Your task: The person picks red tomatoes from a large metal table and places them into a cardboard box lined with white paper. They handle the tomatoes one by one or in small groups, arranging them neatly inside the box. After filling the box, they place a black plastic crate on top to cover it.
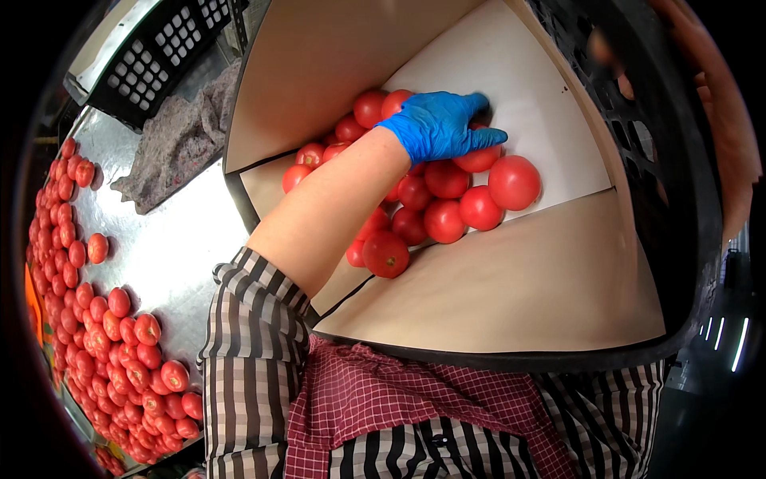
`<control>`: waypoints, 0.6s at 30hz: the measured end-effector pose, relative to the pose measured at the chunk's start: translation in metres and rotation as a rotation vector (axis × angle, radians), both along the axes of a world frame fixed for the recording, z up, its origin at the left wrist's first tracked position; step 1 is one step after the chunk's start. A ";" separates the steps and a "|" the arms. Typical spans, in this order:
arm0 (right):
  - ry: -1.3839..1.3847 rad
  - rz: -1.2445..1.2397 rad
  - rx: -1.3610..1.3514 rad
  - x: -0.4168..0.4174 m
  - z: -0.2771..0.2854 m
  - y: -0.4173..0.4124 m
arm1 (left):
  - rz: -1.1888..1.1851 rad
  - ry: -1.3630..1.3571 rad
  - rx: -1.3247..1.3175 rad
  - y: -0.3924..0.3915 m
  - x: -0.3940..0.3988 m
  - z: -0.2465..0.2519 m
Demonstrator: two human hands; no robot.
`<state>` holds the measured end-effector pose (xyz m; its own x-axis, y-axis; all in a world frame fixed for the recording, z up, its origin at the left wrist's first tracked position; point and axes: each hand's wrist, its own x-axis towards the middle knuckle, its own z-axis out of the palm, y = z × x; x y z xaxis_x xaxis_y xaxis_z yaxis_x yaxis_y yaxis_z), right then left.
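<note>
My left hand, in a blue glove, reaches palm down into a paper-lined black plastic crate. Its visible thumb and finger are spread over the tomatoes, and one tomato lies right under the lower digit. The palm side is hidden, so whether it grips one cannot be told. Several red tomatoes lie heaped around the hand on the liner. The largest-looking tomato sits at the right of the heap. Blurred bare skin shows outside the crate at the right; whether it is my right arm is unclear.
To the left, many tomatoes cover part of a shiny metal table. A grey rag lies on it near another black slotted crate. The crate's holed side wall rises at the right.
</note>
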<state>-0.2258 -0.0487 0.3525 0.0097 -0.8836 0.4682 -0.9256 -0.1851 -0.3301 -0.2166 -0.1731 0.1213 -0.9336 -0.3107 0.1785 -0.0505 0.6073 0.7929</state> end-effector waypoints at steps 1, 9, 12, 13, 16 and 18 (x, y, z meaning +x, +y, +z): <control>-0.002 -0.002 -0.003 -0.001 0.001 0.001 | -0.025 -0.071 -0.026 -0.001 0.003 0.003; -0.006 -0.009 -0.011 -0.005 0.001 -0.001 | -0.104 -0.382 -0.098 -0.011 0.004 0.003; 0.008 -0.022 -0.009 -0.001 0.001 0.005 | -0.169 -0.494 -0.174 -0.010 0.002 0.008; 0.008 -0.018 -0.010 -0.001 0.002 0.005 | -0.188 -0.523 -0.199 -0.011 0.003 0.008; 0.000 -0.016 -0.007 0.001 0.001 0.003 | -0.281 -0.549 -0.310 -0.017 0.018 0.010; 0.003 -0.015 -0.001 0.000 0.004 0.001 | -0.328 -0.505 -0.236 -0.023 0.022 -0.002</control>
<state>-0.2261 -0.0477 0.3562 -0.0022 -0.8832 0.4690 -0.9291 -0.1717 -0.3275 -0.1948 -0.1961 0.1197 -0.9603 -0.0006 -0.2790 -0.1643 0.8096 0.5635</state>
